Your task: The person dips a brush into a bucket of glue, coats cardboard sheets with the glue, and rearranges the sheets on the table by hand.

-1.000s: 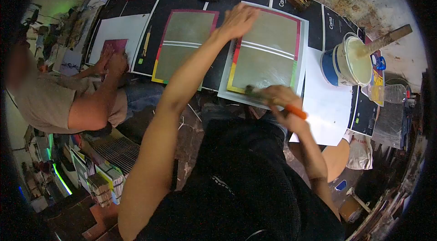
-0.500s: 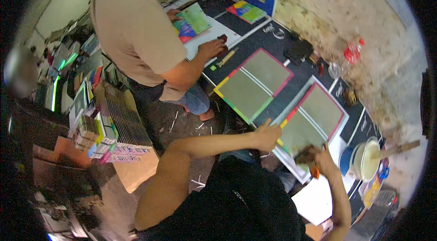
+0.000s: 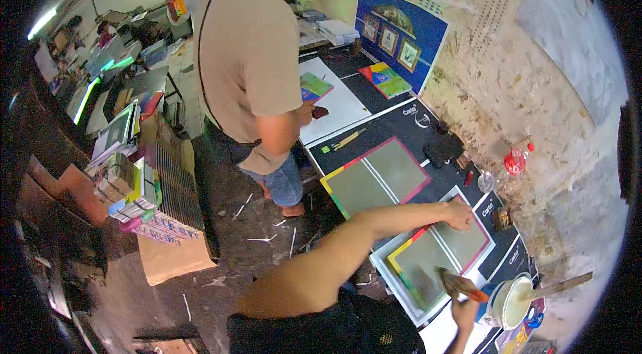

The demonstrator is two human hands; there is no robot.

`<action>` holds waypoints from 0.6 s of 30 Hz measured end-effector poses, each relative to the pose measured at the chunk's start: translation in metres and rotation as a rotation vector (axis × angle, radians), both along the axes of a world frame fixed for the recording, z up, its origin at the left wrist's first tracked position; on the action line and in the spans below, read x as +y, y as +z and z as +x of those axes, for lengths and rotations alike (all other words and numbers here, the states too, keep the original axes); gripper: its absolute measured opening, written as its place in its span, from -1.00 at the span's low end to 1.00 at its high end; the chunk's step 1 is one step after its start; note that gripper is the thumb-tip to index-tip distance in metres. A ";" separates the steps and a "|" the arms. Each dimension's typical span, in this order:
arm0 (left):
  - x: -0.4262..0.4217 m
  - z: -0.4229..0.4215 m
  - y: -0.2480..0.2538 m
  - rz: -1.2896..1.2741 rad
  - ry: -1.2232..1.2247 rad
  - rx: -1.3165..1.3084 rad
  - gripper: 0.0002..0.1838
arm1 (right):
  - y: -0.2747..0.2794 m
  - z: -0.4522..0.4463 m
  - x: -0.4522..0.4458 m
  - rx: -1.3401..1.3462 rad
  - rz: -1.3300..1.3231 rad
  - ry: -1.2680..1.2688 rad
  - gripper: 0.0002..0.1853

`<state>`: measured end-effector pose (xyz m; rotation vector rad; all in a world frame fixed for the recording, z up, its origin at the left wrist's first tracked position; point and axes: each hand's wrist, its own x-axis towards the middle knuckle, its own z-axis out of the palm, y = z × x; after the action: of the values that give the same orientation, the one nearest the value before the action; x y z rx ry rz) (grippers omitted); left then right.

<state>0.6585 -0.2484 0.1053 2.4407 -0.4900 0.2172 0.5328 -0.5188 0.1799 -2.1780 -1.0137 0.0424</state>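
My left hand point(image 3: 458, 214) rests with curled fingers on the far part of a grey-faced book cover point(image 3: 420, 261). What lies under those fingers is hidden. The cover has pink, yellow and green edges and two white strips across its middle, and it lies on a pale sheet point(image 3: 394, 287). In my right hand point(image 3: 463, 312) is a wide brush point(image 3: 457, 283) with an orange part, its bristles over the near half of the cover. A similar cover point(image 3: 361, 188) lies flat to the left on the black table top point(image 3: 374, 133).
A bucket point(image 3: 516, 303) with a wooden stick point(image 3: 565, 284) stands right of the brush. A red-capped bottle point(image 3: 516, 158) is by the wall. A cutter knife point(image 3: 348, 140) lies near a co-worker point(image 3: 251, 53), who handles a colourful book point(image 3: 314, 86). Tied book stacks point(image 3: 170, 183) stand at left.
My left hand has moved from the cover's near-left edge to its far part. The brush now shows more plainly in my right hand. The view has shifted, and the co-worker stands more upright.
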 end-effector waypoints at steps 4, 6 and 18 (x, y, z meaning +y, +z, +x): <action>0.028 -0.102 0.092 -0.780 0.042 0.406 -0.63 | -0.007 0.011 0.087 -0.303 -0.211 0.157 -0.71; 0.043 -0.167 0.148 -1.118 0.031 0.487 -0.59 | -0.046 0.024 0.102 -0.440 -0.207 -0.045 -0.68; 0.009 0.010 0.023 0.265 0.015 0.430 -0.48 | -0.013 -0.047 0.063 0.508 0.175 0.001 -0.70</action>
<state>0.6682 -0.2399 0.1282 2.6434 -0.3227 -0.3845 0.4854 -0.4554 0.1665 -1.8689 -0.6966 0.4653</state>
